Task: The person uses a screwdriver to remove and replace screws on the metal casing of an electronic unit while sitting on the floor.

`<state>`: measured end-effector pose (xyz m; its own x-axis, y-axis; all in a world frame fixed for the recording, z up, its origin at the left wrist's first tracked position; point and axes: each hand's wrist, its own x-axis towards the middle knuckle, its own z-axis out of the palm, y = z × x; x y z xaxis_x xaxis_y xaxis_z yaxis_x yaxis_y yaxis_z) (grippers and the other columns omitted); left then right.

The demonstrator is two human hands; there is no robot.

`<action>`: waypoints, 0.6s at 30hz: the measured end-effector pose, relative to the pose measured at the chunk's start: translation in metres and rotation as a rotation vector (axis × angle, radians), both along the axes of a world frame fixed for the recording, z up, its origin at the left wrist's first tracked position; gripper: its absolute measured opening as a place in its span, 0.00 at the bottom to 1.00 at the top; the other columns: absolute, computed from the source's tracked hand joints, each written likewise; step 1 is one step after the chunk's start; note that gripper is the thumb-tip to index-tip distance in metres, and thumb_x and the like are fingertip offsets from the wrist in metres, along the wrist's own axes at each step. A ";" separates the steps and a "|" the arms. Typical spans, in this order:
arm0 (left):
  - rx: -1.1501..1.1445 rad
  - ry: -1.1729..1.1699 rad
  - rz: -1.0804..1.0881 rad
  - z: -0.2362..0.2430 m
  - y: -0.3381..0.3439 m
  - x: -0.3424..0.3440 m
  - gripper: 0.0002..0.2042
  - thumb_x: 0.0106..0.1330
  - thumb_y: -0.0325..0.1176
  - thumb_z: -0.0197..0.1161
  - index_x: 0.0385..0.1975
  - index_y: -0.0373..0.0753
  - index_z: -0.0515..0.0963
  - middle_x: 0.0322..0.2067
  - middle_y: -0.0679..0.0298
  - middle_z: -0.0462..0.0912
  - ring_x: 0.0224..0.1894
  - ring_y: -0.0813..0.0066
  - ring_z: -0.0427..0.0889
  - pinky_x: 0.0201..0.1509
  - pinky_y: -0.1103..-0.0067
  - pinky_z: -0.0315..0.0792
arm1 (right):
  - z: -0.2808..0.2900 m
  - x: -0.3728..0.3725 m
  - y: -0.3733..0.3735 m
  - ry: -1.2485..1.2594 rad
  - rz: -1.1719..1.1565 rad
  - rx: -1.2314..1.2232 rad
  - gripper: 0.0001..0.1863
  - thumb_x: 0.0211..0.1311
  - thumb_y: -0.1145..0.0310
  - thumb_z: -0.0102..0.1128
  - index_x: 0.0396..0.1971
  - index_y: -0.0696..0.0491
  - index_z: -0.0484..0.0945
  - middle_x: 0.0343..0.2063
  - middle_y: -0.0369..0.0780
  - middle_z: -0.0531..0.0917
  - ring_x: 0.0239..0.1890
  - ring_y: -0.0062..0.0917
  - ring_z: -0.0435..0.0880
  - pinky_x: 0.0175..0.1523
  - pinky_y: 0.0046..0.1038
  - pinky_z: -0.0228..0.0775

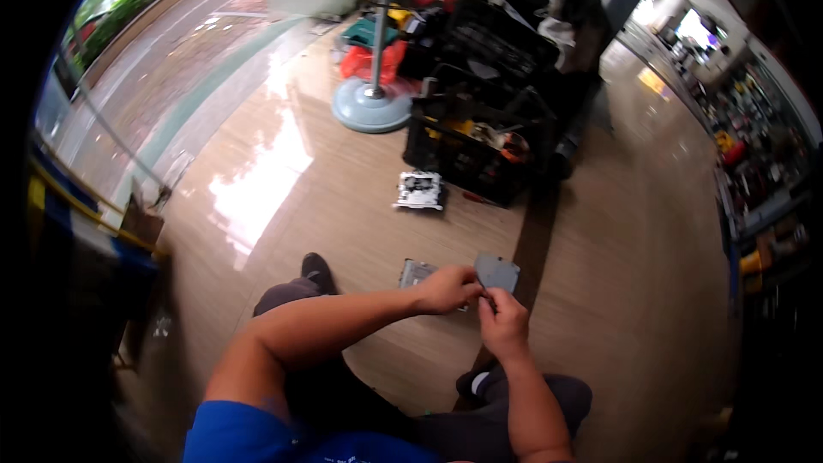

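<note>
Both my hands meet low in the middle of the view, over the tiled floor. A thin grey metal plate (499,273) with angled corners stands up just beyond my fingers. My left hand (447,290) is closed, its fingertips pinching at the plate's near left corner. From the right, my right hand (504,324) closes on the same near edge, thumb uppermost. Any small part between the fingertips is too small to make out. Behind my left hand a grey metal housing (415,272) lies on the floor, partly covered by that hand.
Farther off, a white frame-like part (420,191) with a dark middle lies on the floor. Beyond it stands a black crate (463,159) filled with tools, with a red-handled tool (478,198) beside it. A fan's round base (372,107) is left of the crate. Cluttered shelves (763,146) line the right.
</note>
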<state>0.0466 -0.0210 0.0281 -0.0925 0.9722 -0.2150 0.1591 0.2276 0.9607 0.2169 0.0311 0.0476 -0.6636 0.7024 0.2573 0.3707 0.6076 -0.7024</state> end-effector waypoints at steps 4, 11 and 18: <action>-0.003 -0.112 0.039 -0.022 -0.002 -0.007 0.10 0.65 0.32 0.58 0.35 0.29 0.78 0.29 0.55 0.84 0.34 0.69 0.83 0.38 0.74 0.76 | -0.002 -0.004 0.006 -0.059 0.050 0.006 0.08 0.61 0.70 0.62 0.38 0.55 0.77 0.32 0.47 0.82 0.34 0.45 0.83 0.36 0.38 0.74; -0.083 -0.211 -0.016 -0.019 0.001 0.004 0.06 0.70 0.30 0.56 0.38 0.34 0.73 0.32 0.62 0.80 0.33 0.75 0.80 0.34 0.79 0.75 | -0.019 0.013 0.005 0.024 0.016 0.009 0.06 0.60 0.72 0.60 0.34 0.55 0.74 0.29 0.46 0.80 0.34 0.45 0.80 0.37 0.42 0.72; -0.087 -0.219 -0.001 -0.020 -0.005 0.002 0.04 0.70 0.27 0.53 0.36 0.34 0.73 0.32 0.63 0.80 0.32 0.78 0.79 0.32 0.82 0.73 | -0.024 0.010 -0.003 -0.032 -0.030 0.067 0.05 0.60 0.70 0.58 0.31 0.55 0.74 0.28 0.45 0.81 0.32 0.43 0.82 0.36 0.42 0.74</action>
